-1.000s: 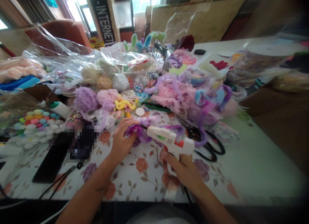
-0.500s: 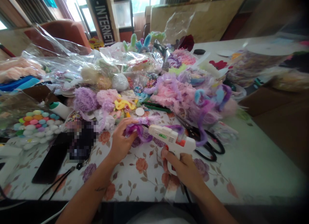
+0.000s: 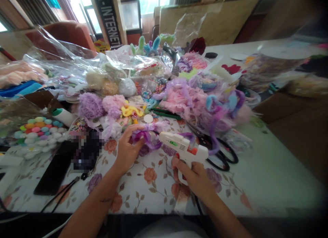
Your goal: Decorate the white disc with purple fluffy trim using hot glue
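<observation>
Head-worn view, facing forward, angled down

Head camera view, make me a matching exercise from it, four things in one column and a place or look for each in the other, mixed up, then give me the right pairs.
Things
1. glue gun
2. scissors
3. purple strip
4. phone

Places and looks
A. pinched in the left hand
B. flat and dark, lying off to the left of the left hand
C. white, gripped by the right hand
D. with black loop handles

Right pairs: 1-C, 2-D, 3-A, 4-B
</observation>
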The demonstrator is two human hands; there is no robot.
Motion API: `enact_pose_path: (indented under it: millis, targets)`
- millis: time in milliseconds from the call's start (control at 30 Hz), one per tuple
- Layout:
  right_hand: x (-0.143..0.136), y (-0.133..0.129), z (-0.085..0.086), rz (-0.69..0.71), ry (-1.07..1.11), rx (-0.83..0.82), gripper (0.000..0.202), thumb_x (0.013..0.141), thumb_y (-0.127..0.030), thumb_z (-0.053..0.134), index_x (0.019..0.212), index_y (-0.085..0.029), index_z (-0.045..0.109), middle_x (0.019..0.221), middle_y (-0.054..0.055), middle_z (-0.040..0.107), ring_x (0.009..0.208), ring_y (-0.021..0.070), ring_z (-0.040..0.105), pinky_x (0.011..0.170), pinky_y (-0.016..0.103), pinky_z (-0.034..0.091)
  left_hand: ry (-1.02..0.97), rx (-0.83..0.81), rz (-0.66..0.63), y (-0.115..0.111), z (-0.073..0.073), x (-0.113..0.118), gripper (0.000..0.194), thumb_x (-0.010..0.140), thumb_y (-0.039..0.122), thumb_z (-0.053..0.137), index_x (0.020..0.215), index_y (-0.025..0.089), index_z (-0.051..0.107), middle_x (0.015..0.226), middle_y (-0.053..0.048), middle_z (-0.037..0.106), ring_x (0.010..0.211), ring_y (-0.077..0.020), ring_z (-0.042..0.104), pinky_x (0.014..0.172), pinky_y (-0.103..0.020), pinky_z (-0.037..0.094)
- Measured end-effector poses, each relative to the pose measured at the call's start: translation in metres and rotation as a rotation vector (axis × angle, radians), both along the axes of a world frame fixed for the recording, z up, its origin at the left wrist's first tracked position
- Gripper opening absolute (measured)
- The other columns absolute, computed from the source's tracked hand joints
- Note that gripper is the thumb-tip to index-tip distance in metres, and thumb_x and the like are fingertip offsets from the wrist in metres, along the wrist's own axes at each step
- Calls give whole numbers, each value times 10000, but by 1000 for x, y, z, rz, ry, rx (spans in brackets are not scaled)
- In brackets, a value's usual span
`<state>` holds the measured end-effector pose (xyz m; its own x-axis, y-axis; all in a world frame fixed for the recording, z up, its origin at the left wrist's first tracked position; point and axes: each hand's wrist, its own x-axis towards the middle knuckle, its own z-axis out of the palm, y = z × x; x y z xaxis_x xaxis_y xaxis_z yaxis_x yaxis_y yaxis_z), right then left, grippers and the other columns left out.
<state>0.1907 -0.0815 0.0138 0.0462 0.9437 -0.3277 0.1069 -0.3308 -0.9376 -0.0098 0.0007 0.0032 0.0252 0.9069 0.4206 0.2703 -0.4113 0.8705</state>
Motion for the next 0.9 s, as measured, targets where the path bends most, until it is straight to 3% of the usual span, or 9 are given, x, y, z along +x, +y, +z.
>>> enact_pose_path:
  millis: [200, 433, 667, 900]
  targets:
    - [-4, -1, 2, -32, 13, -39, 273, 796, -424, 575, 646, -196, 570, 471, -28, 559, 418, 105, 449, 456, 240, 367, 15, 8, -12, -1, 0, 0, 221, 813, 231, 705, 1029, 233, 661, 1106, -48, 664, 1121, -190, 593, 1043, -332, 424]
    - [-6, 0, 5, -20, 28, 34, 285, 789, -455, 564, 776, -178, 629, 464, -43, 527, 433, 104, 434, 458, 231, 351, 5, 30, -1, -1, -1, 0, 224, 808, 212, 704, 1028, 234, 666, 1105, -45, 668, 1122, -187, 595, 1044, -326, 425]
    - [-3, -1, 3, -38, 7, -2, 206, 772, -378, 563, 691, -189, 570, 463, -25, 563, 444, 105, 432, 478, 236, 359, -21, 23, -10, 0, -3, 0, 236, 797, 199, 714, 1024, 235, 661, 1102, -39, 664, 1121, -183, 590, 1046, -328, 418]
    - [-5, -2, 6, -52, -9, -27, 285, 763, -430, 574, 601, -197, 545, 476, -16, 555, 453, 110, 469, 474, 237, 381, 12, 4, -17, -1, -1, 0, 219, 809, 214, 702, 1024, 233, 666, 1104, -48, 654, 1118, -194, 586, 1036, -338, 425]
